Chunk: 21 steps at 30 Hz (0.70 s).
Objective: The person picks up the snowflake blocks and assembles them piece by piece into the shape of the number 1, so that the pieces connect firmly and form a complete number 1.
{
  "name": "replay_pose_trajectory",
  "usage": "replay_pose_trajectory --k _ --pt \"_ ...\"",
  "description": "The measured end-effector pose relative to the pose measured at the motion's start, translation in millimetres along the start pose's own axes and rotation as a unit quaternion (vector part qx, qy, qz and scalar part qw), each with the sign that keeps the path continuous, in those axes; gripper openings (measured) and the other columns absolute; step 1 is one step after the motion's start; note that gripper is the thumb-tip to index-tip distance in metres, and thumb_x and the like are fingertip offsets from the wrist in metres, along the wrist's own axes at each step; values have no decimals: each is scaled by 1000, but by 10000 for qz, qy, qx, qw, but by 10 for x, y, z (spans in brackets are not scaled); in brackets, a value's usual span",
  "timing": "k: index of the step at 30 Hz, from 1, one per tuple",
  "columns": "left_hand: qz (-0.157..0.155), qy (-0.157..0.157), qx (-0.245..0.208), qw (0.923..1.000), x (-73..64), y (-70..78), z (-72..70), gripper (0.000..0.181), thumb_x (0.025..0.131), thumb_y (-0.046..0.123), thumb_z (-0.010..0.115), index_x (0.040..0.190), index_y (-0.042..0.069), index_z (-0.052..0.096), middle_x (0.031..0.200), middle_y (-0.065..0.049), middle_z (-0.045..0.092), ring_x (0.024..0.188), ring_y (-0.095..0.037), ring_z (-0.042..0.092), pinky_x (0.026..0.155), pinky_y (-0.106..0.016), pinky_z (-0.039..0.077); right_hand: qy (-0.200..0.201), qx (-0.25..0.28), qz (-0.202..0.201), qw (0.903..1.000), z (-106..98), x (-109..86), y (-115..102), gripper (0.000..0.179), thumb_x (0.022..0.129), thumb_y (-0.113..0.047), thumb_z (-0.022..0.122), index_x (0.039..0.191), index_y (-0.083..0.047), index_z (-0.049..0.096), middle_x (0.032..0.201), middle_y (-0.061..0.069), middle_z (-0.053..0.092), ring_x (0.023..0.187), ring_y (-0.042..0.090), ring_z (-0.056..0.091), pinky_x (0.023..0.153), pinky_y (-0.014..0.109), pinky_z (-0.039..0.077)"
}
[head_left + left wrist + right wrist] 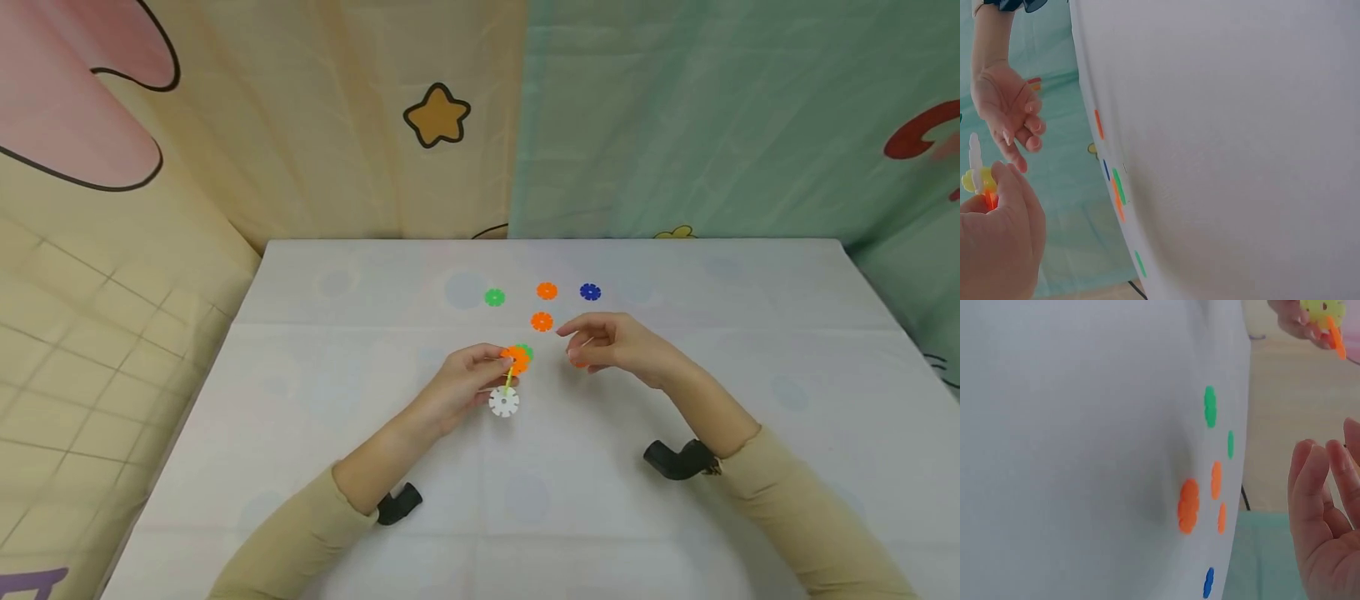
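Observation:
My left hand (pixel 468 383) pinches a joined group of notched plastic discs above the table. The group has an orange disc (pixel 517 362) at the fingertips, a yellow disc (pixel 1324 311) seen edge-on from the head, and a white disc (pixel 504 402) nearest me. To the right, my right hand (pixel 618 346) hovers over the table with loosely bent fingers and nothing between them. An orange disc (pixel 1188 506) lies on the table, mostly hidden beneath that hand in the head view. Just behind the held group, a green disc (pixel 528 352) is partly covered by it.
Farther back on the white tablecloth (pixel 375 375) lie another green disc (pixel 494 297), two orange discs, one at the back (pixel 547 291) and one nearer (pixel 542 322), and a blue disc (pixel 590 292). A printed curtain (pixel 660 125) hangs behind the table. Black wrist mounts (pixel 678 460) stick out by the sleeves.

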<state>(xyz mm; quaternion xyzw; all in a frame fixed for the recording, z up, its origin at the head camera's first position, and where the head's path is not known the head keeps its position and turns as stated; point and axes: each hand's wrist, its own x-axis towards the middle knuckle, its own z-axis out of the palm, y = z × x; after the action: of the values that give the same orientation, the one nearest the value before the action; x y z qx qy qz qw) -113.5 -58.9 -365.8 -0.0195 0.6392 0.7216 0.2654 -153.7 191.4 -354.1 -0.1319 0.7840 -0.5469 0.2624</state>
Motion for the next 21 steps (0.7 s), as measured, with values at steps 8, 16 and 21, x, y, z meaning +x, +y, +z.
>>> replay_pose_trajectory --k 8,16,21 --pt "-78 172 -126 9997 0 7 -28 22 94 7 54 112 -6 55 97 -8 64 83 -15 62 68 -21 50 327 -384 322 9982 -192 42 188 39 86 -6 64 121 8 52 96 14 57 83 26 59 74 29 53" --pt "-92 205 -75 9997 16 14 -43 24 94 8 54 114 -4 55 97 -10 65 82 -14 63 69 -21 51 705 -1100 463 9903 -178 172 341 33 79 -6 71 109 4 61 83 10 55 70 22 52 62 26 49" --pt "-85 117 -26 9999 9 13 -42 24 95 10 53 114 -5 54 100 -11 63 83 -15 62 72 -22 51 761 -1747 510 9804 -144 244 395 33 76 -13 76 103 -1 63 80 7 53 72 22 49 60 27 42"
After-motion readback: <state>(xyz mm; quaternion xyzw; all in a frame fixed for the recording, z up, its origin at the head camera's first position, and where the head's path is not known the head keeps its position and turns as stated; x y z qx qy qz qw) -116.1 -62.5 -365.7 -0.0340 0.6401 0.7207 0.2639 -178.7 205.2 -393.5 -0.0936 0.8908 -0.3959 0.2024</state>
